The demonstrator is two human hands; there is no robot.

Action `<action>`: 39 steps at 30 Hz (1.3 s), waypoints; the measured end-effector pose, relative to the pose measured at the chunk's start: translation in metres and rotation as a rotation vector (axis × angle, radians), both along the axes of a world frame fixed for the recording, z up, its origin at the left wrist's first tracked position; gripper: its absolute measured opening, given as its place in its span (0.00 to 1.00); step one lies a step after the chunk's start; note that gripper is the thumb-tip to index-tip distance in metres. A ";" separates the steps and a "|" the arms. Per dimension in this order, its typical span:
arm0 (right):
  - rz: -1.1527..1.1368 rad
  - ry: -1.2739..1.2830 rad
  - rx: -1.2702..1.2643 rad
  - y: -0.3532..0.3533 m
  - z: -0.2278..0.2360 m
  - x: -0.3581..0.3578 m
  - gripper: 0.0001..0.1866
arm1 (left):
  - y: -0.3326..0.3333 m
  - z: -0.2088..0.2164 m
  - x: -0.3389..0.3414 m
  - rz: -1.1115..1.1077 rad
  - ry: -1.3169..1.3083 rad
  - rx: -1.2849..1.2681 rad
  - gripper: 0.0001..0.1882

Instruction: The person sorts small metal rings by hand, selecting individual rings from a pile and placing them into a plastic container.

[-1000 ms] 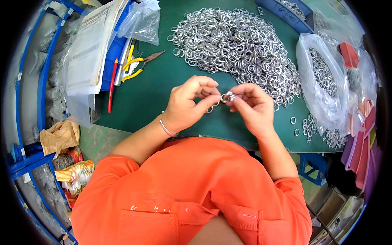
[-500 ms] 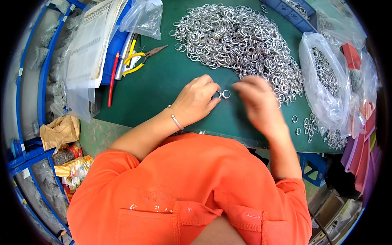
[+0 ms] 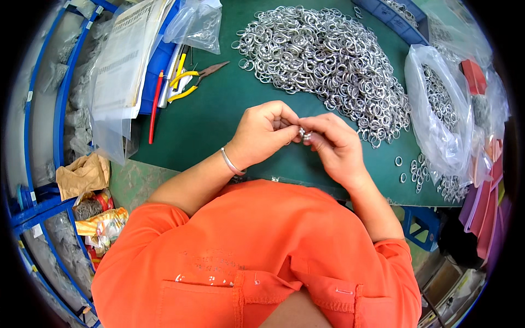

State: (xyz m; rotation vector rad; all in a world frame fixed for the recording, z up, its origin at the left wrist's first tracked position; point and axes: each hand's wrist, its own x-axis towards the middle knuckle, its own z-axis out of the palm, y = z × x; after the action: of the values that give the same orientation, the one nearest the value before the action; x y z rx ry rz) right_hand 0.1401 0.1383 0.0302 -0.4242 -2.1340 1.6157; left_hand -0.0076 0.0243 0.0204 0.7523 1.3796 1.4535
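Swung in from beside the ring pile, where it was a blur half a second ago, the right hand (image 3: 340,146) now meets the left hand (image 3: 260,131) in the head view. Sheets of paper (image 3: 123,60) at the left carry printed lines (too small to read), and faded marks cross the chest of the orange shirt (image 3: 257,235), equally illegible.

Both hands are nearly closed, thumbs and forefingers pinched together at a few small silver rings (image 3: 304,135) held just above the table; which fingers grip which ring cannot be told. A metal bracelet (image 3: 232,162) circles the left wrist.

Beyond the fingertips, a broad heap of metal rings (image 3: 322,60) covers the far part of the green tabletop (image 3: 219,109). Yellow-handled pliers (image 3: 200,75) lie at the left, near a red pencil (image 3: 156,106). At the right, a clear plastic bag (image 3: 410,98) gapes open on more rings, with loose rings (image 3: 420,172) scattered just below it, and a blue bin (image 3: 391,22) stands at the far edge.

Blue shelving (image 3: 63,109) lines the left side of the room, above a crumpled brown paper bag (image 3: 83,176); a blue plastic stool (image 3: 421,227) sits under the table's right side.
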 end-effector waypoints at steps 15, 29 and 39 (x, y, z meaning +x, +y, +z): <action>-0.235 0.332 0.367 -0.003 -0.017 0.019 0.27 | -0.012 0.002 -0.009 -0.101 1.025 0.034 0.20; -0.292 0.312 0.492 -0.002 -0.008 0.024 0.25 | -0.008 0.000 -0.002 -0.140 0.721 -0.117 0.12; -1.086 -0.166 1.234 0.131 0.054 0.119 0.13 | -0.005 0.006 0.000 -0.072 0.305 -0.003 0.11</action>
State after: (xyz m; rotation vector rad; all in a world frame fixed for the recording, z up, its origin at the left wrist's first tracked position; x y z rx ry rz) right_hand 0.2591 0.2690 0.0842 -0.9896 -1.9329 -0.3522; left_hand -0.0074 0.0190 0.0263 1.0433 1.5644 1.3186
